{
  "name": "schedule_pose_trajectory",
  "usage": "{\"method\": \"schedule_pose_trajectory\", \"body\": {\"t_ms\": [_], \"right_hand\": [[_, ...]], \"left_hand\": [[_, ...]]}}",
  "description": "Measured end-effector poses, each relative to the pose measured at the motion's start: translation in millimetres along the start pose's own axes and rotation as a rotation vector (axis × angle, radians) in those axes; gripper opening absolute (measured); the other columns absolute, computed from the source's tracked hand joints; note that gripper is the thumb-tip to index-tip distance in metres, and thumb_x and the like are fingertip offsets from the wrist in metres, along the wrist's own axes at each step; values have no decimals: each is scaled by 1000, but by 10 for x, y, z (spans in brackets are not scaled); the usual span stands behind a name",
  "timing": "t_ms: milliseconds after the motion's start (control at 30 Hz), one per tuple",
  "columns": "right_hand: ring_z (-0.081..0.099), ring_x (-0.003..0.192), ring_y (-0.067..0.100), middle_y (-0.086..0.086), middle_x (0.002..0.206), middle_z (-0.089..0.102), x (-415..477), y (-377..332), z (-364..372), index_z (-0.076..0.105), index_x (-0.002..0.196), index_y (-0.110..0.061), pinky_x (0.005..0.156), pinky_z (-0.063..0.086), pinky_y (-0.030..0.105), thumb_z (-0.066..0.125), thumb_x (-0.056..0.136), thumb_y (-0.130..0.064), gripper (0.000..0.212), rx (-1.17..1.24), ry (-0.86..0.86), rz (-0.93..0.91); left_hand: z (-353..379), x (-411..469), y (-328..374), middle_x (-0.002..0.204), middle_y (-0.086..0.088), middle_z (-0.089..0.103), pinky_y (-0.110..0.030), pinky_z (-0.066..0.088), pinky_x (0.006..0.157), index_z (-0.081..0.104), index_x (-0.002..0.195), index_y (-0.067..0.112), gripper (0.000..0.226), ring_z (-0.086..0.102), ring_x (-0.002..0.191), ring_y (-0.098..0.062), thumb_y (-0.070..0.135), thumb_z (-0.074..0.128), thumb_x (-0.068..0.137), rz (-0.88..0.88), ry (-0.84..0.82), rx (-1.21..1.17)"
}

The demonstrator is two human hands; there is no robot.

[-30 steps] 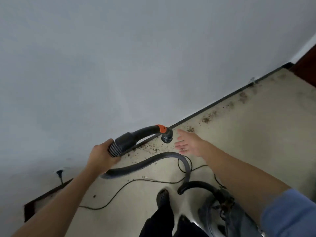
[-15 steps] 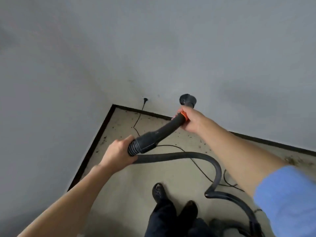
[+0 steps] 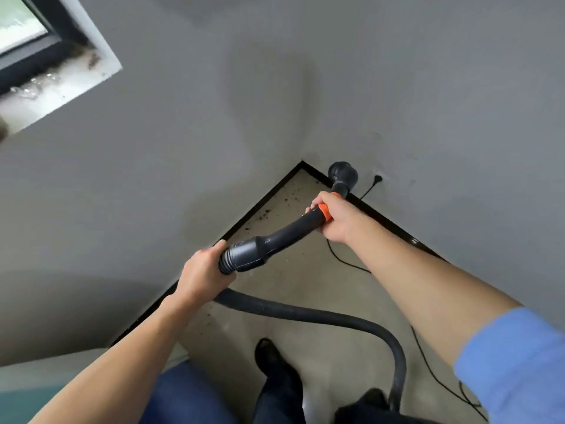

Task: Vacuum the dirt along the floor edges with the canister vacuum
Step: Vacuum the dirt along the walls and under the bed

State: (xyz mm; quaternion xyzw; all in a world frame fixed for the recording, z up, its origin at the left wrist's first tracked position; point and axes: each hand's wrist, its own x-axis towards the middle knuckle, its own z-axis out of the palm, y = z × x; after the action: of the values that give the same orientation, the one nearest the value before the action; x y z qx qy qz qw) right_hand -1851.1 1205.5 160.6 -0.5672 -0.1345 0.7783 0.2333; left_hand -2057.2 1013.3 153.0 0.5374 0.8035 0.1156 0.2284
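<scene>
Head view: grips the ribbed hose cuff [image 3: 244,255] with the left hand [image 3: 203,275], fingers wrapped round it, likely to bear the weight and steer from behind. Clasps the curved tube [image 3: 290,231] at its orange ring [image 3: 325,211] with the right hand [image 3: 334,220], nearer the corner [image 3: 302,163], probably for fine aim. Holds the round nozzle [image 3: 342,174] just right of the corner, seemingly off the floor. Leaves dark dirt [image 3: 266,212] along the floor edge just left of the corner, apparently the next target. Trails the hose [image 3: 305,313] back from the corner past a black shoe [image 3: 269,353]; cannot make out the canister.
</scene>
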Motion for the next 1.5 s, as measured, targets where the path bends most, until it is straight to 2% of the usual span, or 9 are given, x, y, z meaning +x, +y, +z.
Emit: {"method": "schedule_pose_trajectory", "body": {"t_ms": [100, 433, 567, 633, 833, 933, 1133, 1267, 1500], "right_hand": [[64, 78, 21, 10, 92, 59, 199, 343, 456, 53, 96, -6, 61, 58, 32, 62, 82, 1, 18, -69, 37, 51], [63, 75, 22, 12, 85, 60, 399, 1069, 1745, 51, 97, -7, 71, 58, 37, 63, 84, 1, 20, -325, 30, 88], [63, 78, 24, 13, 87, 62, 556, 1356, 2168, 52, 100, -8, 92, 55, 43, 66, 83, -1, 23, -499, 14, 92], [64, 78, 26, 15, 88, 62, 645, 1488, 2304, 50, 103, -7, 91, 55, 44, 66, 83, 0, 26, -558, 5, 112], [65, 80, 27, 17, 98, 61, 911, 1812, 2407, 49, 117, -7, 59, 57, 40, 69, 81, 1, 42, -703, -19, 243], [65, 75, 26, 16, 88, 62, 1074, 1866, 2387, 49, 111, -8, 46, 57, 36, 67, 84, 0, 33, -760, -31, 297], [65, 73, 26, 17, 90, 62, 1556, 1653, 2362, 47, 117, -8, 61, 58, 42, 67, 85, 1, 39, -848, -101, 407], [64, 69, 24, 15, 80, 62, 1801, 1486, 2320, 48, 105, -7, 69, 59, 43, 63, 87, 1, 24, -931, -143, 437], [62, 67, 22, 13, 78, 60, 1799, 1661, 2098, 50, 100, -6, 47, 58, 33, 61, 86, 1, 19, -1029, -145, 564]], "left_hand": [[-72, -17, -562, 60, 6, 50, -29, 33, 49, 35, 74, 22, 32, 48, 59, -22, 15, 65, 65, -57, -8, -24], [-192, -502, -1667, 71, 7, 56, -32, 38, 55, 40, 78, 23, 30, 52, 67, -22, 21, 68, 66, -287, 54, -114], [-52, -687, -1914, 76, 6, 58, -33, 39, 58, 45, 82, 20, 25, 55, 74, -26, 21, 66, 68, -430, 113, -176], [64, -781, -1970, 76, 6, 56, -32, 36, 58, 45, 82, 20, 23, 51, 71, -24, 21, 64, 69, -503, 121, -207], [402, -986, -1969, 77, 7, 51, -31, 33, 61, 49, 91, 21, 22, 49, 72, -22, 18, 61, 72, -674, 96, -270], [528, -976, -1880, 81, 6, 56, -31, 34, 61, 45, 87, 23, 22, 52, 73, -23, 15, 59, 73, -766, 110, -302], [816, -658, -1534, 86, 3, 58, -33, 37, 60, 42, 81, 21, 20, 56, 80, -26, 15, 58, 71, -962, 159, -317], [1102, -411, -1293, 86, 3, 57, -34, 39, 60, 41, 81, 22, 23, 56, 79, -26, 16, 61, 70, -1016, 169, -330], [1309, -634, -949, 84, 3, 56, -35, 37, 62, 45, 83, 21, 20, 53, 79, -26, 14, 58, 70, -1165, 199, -335]]}}
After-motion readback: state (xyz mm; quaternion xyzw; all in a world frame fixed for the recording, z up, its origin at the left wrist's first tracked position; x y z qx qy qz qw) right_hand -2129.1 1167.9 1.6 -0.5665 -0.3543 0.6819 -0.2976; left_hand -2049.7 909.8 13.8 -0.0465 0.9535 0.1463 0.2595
